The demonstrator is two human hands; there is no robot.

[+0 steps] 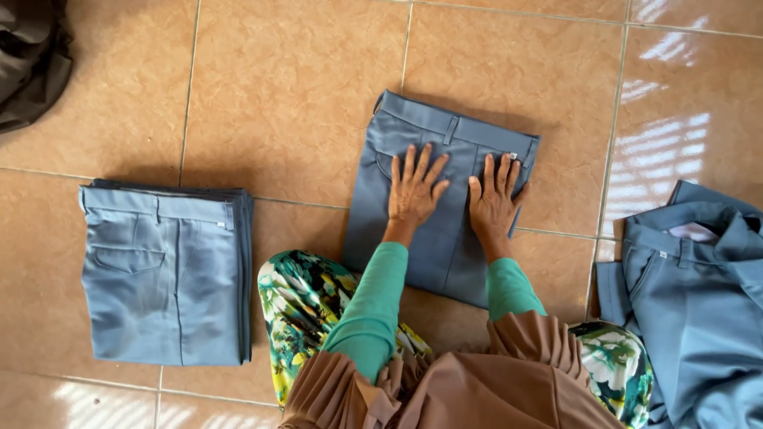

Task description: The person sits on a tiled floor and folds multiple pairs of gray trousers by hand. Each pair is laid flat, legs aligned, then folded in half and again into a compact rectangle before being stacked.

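Both hands lie flat on a folded pair of blue-grey trousers (441, 199) that rests on the tiled floor (286, 87), in front of the person's knees. The left hand (415, 187) is open with fingers spread, the palm pressing near the waistband; the right hand (494, 199) is also open, just beside it, near the right edge of the fabric. Neither hand grips anything — they only press down.

The step in hand looks like smoothing the fold so the cloth lies flat. I judge that the next move calls for a firm, even stroke away from the waistband, without pulling the layers out of line.

The trousers are folded into 1 neat rectangle, the waistband with its belt loops at the far side, a small button at the right corner. The fabric looks smooth and a little stiff.

To the left, well apart, lies a stack of folded trousers (167, 270) in the same colour. To the right is a loose heap of unfolded trousers (699, 294). A dark cloth (28, 56) sits in the far left corner.
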